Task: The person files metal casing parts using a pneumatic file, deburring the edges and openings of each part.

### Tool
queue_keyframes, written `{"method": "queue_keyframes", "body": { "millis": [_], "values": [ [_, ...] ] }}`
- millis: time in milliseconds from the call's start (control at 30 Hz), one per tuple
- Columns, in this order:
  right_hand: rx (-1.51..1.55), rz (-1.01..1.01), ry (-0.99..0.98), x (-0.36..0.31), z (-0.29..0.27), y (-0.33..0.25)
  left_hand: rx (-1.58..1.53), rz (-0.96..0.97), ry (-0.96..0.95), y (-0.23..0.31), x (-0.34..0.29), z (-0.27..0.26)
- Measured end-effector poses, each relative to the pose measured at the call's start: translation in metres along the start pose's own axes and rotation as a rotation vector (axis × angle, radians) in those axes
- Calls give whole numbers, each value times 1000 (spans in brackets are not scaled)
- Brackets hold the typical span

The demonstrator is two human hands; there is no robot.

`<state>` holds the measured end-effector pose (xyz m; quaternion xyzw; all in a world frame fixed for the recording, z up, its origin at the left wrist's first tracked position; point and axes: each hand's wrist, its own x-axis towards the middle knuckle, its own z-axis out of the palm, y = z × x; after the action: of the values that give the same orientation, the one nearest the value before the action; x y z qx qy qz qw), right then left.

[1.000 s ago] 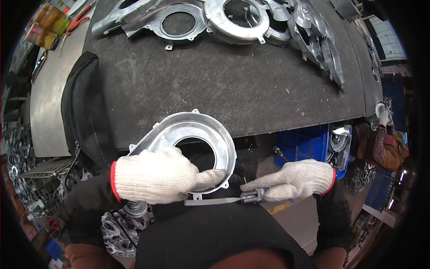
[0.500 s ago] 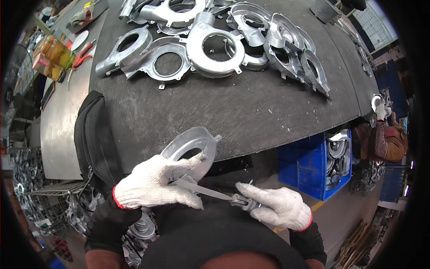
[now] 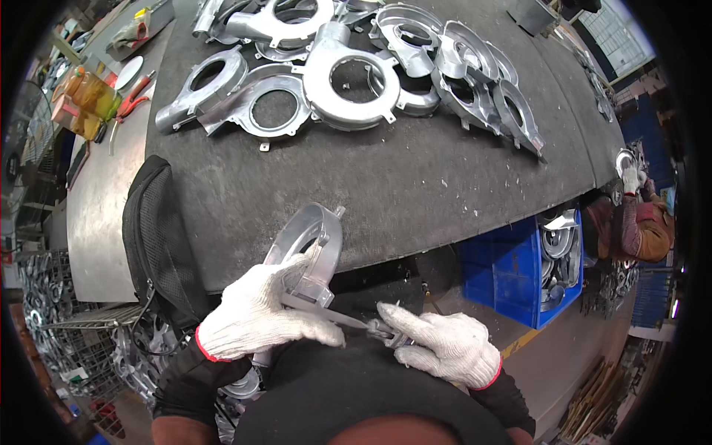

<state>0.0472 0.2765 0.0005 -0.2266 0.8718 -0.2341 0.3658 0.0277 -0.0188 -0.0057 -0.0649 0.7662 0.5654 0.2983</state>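
Note:
My left hand (image 3: 256, 311), in a white knit glove with a red cuff, holds a silver metal blower housing (image 3: 330, 256) by its near side at the table's front edge. The housing is ring-shaped, tilted up, with a small lug at its top. In my right hand (image 3: 449, 343), gloved the same way, is the metal holder of a flat file (image 3: 345, 319). The file's narrow blade points left and lies against or just beside the housing's near end, close to my left fingers; exact contact is hidden. Most of the holder is covered by my right fingers.
Several similar housings (image 3: 352, 104) are piled at the table's far side. A black mesh bag (image 3: 152, 230) lies at left, beyond it red-handled pliers (image 3: 133, 96) and a jar (image 3: 89, 93). A blue crate (image 3: 497, 274) of parts stands at right, near another person (image 3: 641, 226).
The housing has turned and narrowed in view, its ring now more edge-on. Both my hands have shifted slightly, the right one to the left with the file.

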Motion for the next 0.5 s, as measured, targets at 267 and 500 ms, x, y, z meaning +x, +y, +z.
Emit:
{"method": "queue_keyframes", "body": {
  "millis": [267,500],
  "values": [
    [-30,-181,220,8,-22,16,5,-99,-287,10,-2,-31],
    [-141,-193,194,28,-34,0,16,-113,-208,21,-2,-29]
  ]
}}
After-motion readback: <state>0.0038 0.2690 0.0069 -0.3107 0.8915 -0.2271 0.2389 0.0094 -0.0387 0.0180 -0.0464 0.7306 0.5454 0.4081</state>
